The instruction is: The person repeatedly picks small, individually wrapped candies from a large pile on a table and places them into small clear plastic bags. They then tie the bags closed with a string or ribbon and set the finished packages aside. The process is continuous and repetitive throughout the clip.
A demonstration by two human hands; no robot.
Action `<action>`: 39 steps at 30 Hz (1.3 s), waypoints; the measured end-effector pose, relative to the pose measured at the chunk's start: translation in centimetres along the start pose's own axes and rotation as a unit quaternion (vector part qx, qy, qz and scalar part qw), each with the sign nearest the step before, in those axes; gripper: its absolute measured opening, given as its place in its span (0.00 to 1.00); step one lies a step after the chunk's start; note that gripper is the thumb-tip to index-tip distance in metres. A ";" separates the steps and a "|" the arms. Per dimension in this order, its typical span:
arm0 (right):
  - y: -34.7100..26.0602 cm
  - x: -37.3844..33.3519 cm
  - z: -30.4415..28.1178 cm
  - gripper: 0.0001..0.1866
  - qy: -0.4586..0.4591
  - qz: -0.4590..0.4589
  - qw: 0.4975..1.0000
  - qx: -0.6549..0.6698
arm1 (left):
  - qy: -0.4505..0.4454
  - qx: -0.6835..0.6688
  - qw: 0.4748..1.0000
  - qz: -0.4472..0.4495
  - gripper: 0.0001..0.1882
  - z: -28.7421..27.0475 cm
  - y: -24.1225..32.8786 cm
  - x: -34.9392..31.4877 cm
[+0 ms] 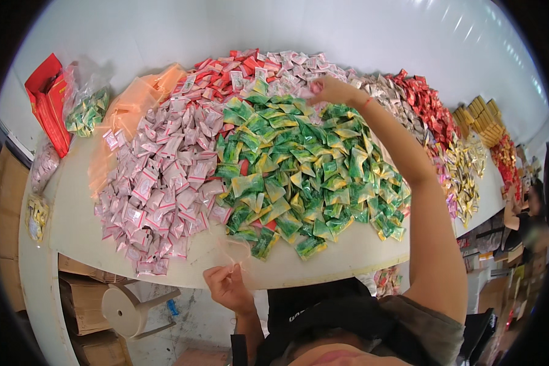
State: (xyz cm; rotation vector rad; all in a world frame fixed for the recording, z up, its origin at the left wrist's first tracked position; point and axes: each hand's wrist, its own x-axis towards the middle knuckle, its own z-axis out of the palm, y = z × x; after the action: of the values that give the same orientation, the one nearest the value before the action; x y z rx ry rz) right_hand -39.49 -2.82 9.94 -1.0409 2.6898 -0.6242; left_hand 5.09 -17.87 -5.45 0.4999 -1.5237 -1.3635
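By the table's front edge, my left hand (229,288) pinches the edge of a sheer, pale peach mesh pouch (235,250). My right hand (335,91) reaches across to the back, over a heap of small pale pink-and-white packets (296,64). Its thumb and fingers close on what looks like one of those pale packets, partly hidden. Beneath my right forearm spreads a large heap of green-and-yellow packets (305,165). To their left lies a heap of pale pink packets with bright pink edges (165,165).
Peach mesh pouches (131,104) are stacked at the back left, beside a red bag (49,104). Red packets (424,100) and gold packets (463,171) lie to the right. A stool (122,311) and cardboard boxes (82,299) are below the table. Another person (524,210) is at far right.
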 end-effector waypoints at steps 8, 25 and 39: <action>-0.4 -7.6 3.5 0.18 0.067 -0.045 0.995 -0.053 | -0.050 0.032 0.993 0.105 0.07 2.4 5.0 0.8; -10.2 -37.6 14.0 0.22 0.159 -0.060 0.925 0.339 | -0.226 0.011 0.973 0.053 0.08 9.8 8.8 -8.3; -8.3 -38.2 16.7 0.26 0.069 0.204 0.543 0.812 | -0.337 -0.045 0.941 -0.001 0.08 10.9 8.0 -12.3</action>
State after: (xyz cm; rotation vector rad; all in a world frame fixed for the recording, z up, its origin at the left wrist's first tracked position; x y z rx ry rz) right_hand -1.07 12.21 -0.32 0.2259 1.0511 -2.2520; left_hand 3.41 -0.09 -1.62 -0.0466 -1.9816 -1.6968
